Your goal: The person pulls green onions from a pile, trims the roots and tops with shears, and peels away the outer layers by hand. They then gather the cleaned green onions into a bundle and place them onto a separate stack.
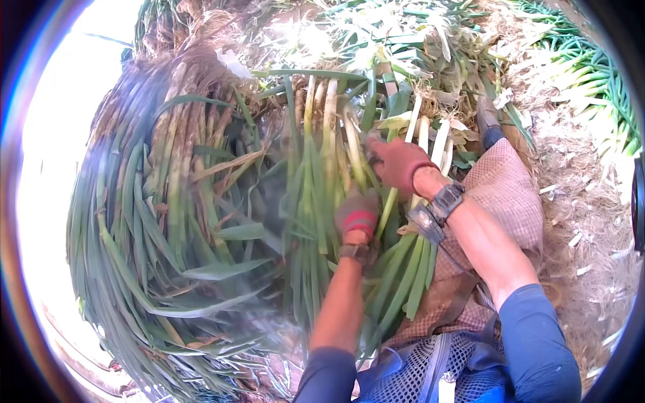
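Note:
My left hand (357, 213), in a dark glove with a red cuff, is closed around green onion stalks (355, 154) in the middle of the pile. Just above and to the right, my right hand (401, 161), in a reddish glove, has its fingers curled against the same stalks. Whatever its fingertips pinch is hidden. Several trimmed green onions (418, 269) with pale white ends lie under my right wrist, across my lap. Their green leaves point toward me.
A large heap of untrimmed green onions (154, 201) with brown roots fills the left side. Stripped leaves (416, 47) lie at the back. Cleaned onions (598, 80) are rowed at the far right. Root scraps (584, 269) cover the ground beside my checked trouser leg (507, 195).

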Available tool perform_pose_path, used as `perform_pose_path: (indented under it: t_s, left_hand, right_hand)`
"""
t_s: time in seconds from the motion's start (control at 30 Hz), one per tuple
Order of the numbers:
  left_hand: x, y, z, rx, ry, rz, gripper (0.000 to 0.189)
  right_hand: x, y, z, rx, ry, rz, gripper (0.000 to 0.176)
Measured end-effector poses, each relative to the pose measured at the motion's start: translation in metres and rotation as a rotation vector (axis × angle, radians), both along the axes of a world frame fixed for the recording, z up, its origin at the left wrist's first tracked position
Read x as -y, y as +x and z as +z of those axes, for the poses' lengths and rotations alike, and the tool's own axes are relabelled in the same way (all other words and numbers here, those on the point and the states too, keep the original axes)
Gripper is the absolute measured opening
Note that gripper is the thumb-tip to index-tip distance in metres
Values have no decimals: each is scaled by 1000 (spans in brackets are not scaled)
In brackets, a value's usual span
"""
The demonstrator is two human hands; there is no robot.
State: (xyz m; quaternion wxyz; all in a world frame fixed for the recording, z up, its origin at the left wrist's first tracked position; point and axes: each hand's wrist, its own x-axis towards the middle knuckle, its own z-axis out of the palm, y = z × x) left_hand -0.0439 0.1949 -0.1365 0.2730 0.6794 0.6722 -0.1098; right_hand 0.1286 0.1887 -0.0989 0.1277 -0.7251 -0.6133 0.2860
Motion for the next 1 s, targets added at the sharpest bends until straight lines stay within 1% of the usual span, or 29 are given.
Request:
perform_pose_path:
  t_s: [0.1,0.13,0.2,0.23,0.37,0.4,0.43,0.5,0.57,0.67,0.7,0.77,0.87,0.9,0.93,1.0]
  left_hand:
    - [1,1,-7,-35,20,9,71]
    - [1,1,-8,-38,19,9,71]
    - [-1,1,-10,-46,26,25,70]
    - [-2,1,-11,-50,25,25,70]
    - [-4,1,-11,-41,17,22,67]
    - [-5,2,-10,-35,17,22,65]
    - [-6,3,-8,-30,21,19,65]
    - [-6,4,-1,-10,33,39,59]
    - [-10,1,-8,31,35,22,56]
    - [-11,-1,-13,59,37,-17,51]
    - [-9,-1,-12,49,41,-35,49]
    - [-3,-1,-8,33,25,-63,50]
    - [12,-11,-15,10,3,-104,51]
    - [22,-12,-12,10,-4,-118,50]
    - [32,-13,-9,12,-3,-117,50]
    - [53,-14,-3,-28,-43,-160,39]
  right_hand:
    - [-34,7,-1,-33,-124,-35,62]
    - [-39,6,2,-36,-126,-35,62]
    - [-48,4,3,-24,-56,-97,55]
    - [-59,6,-3,-18,-115,-70,56]
    - [-63,10,-9,30,-130,-118,56]
    - [-58,12,-8,17,-143,-70,55]
    - [-51,14,-5,8,-154,-23,55]
    - [-27,16,0,-8,-117,-13,54]
    - [-4,15,-3,-25,-72,19,52]
    - [46,6,35,-96,-136,28,52]
    - [61,2,38,-90,-131,26,52]
    - [93,2,38,-130,-181,83,54]
    - [133,1,48,-137,-181,85,58]
    - [142,0,50,-136,-163,38,62]
    - [148,-1,53,-133,-162,39,62]
    - [157,-1,64,-102,-171,-59,67]
